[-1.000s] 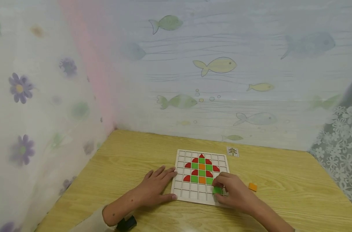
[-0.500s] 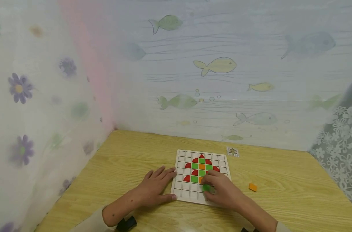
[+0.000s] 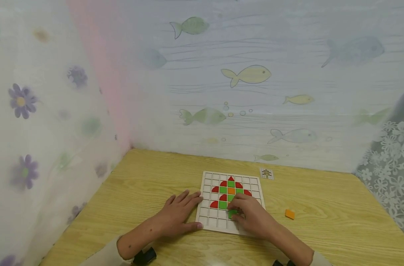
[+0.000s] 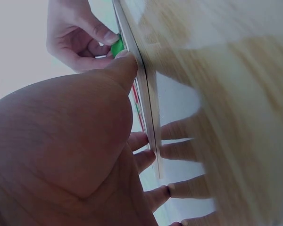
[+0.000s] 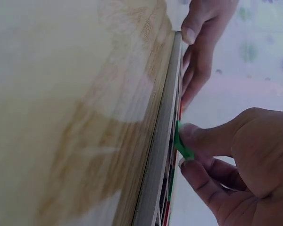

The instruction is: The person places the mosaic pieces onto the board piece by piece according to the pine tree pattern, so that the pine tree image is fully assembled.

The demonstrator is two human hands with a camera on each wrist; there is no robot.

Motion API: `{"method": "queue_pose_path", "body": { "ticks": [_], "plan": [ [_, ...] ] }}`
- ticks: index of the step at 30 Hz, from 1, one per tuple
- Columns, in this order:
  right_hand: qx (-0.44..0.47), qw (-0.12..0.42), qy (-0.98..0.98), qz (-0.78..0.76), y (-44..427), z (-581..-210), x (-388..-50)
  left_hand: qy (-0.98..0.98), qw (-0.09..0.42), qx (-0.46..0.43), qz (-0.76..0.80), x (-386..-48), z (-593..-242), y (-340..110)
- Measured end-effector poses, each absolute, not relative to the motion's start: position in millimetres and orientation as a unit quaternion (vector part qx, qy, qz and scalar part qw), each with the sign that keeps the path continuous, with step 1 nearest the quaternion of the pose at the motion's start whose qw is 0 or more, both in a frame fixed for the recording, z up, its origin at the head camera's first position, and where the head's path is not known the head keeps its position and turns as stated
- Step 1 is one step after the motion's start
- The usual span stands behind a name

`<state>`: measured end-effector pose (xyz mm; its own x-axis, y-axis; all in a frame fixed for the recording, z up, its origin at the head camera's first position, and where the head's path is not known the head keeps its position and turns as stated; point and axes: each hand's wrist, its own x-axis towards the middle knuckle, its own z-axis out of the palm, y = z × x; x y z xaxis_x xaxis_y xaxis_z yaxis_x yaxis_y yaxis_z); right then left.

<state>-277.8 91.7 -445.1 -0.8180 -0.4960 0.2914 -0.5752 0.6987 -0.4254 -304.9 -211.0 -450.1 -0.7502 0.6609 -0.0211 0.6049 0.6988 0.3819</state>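
Observation:
A white gridded board (image 3: 213, 221) lies on the table, its cells holding red, green and orange tiles arranged like a tree. Pinched between thumb and fingers of my right hand (image 3: 253, 216) is a green tile (image 3: 233, 214), tilted at the board's surface just below the orange tile of the lowest filled row. In the right wrist view the green tile (image 5: 183, 145) touches the board with one edge. My left hand (image 3: 175, 216) lies with fingers spread, thumb and fingertips on the board's left edge. The right hand hides several cells at the board's lower right.
To the right of the board lies an orange tile (image 3: 289, 214). A small pattern card (image 3: 267, 173) sits beyond the board's far right corner. Patterned walls border the wooden table (image 3: 155, 166) at the back and left.
My right hand has moved left across the board with the green tile, from the right side to the column below the orange tiles. The left hand has stayed in place.

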Motion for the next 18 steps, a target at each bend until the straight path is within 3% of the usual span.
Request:
{"method": "queue_pose_path", "body": {
  "ticks": [18],
  "plan": [
    [0.291, 0.079, -0.913, 0.276, 90.5, -446.9, -275.6, 0.917, 0.076, 0.348, 0.18, -302.8, -446.9, -210.0]
  ]
}}
